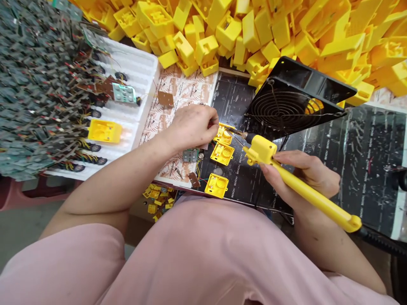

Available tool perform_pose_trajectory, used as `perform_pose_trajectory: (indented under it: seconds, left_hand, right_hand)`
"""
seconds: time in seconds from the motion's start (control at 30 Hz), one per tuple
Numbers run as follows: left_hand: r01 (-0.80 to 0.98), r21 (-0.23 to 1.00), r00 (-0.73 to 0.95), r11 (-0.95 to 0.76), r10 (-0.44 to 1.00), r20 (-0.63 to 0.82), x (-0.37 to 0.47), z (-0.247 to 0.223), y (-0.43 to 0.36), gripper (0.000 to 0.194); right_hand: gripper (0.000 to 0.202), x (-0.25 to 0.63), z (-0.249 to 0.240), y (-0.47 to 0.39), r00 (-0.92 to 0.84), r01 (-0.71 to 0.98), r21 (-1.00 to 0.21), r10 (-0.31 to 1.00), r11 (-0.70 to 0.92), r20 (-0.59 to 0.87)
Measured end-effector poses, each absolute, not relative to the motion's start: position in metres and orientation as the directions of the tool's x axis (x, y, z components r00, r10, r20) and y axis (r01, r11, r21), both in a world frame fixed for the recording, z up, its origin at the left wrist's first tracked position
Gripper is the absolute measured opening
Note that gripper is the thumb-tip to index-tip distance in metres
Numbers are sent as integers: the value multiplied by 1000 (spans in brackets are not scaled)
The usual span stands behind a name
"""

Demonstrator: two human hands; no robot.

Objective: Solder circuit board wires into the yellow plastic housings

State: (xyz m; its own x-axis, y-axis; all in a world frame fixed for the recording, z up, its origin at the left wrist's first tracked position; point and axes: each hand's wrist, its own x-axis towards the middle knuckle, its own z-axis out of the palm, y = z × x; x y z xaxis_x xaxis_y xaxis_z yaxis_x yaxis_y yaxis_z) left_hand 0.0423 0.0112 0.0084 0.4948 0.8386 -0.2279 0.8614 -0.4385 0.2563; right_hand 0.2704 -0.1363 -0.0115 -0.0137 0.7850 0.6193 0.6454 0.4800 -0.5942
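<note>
1. Three small yellow cases (222,154) are lying in a row left of the black fan (280,106) and nearer the person than it; the farthest is sitting just by the fingertips of the left hand (195,127).
2. The right hand (314,171) is grasping a yellow soldering iron (305,190) by its handle, on the person's side of the fan. Its metal tip (241,134) is pointing toward the farthest case.
3. The left hand, left of the fan, is bending its fingers beside that case; I cannot tell whether they are pinching anything, since the fingertips are partly hidden.
4. The iron is probably feeling light and stiff, with its cord (378,240) likely adding a little drag. The plastic handle is offering the sensible hold; the metal end is presumably running hot.
5. The cases are looking light, rigid and slightly slippery, so their outer walls are probably giving the best hold.
6. A green board (190,155) is lying by the left wrist, farther left of the fan than the cases. The thin wires (198,170) beside it are looking fragile; the board's edges are likely suiting fingers better.
</note>
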Motion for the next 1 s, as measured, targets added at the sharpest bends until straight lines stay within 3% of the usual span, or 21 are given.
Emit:
perform_pose_trajectory:
  seconds: [0.13,0.3,0.53,0.8,1.0]
  left_hand:
    - [851,238,521,-469,813,-259,41,9,13,27]
    - [824,258,563,-504,782,-269,34,12,11,20]
    - [840,202,542,-503,774,-328,40,15,10,22]
    - [824,188,567,-535,781,-263,41,10,10,21]
    - [829,198,560,-524,783,-270,41,9,11,21]
  right_hand:
    - [56,273,-9,-143,-2,721,-571,826,392,564]
    - [48,276,-7,-144,-85,645,-571,790,508,607]
    - [24,274,2,-129,-292,669,-407,724,621,624]
    - [19,275,13,-116,-483,605,-313,651,732,586]
    - [31,283,21,-126,-438,632,-359,699,687,566]
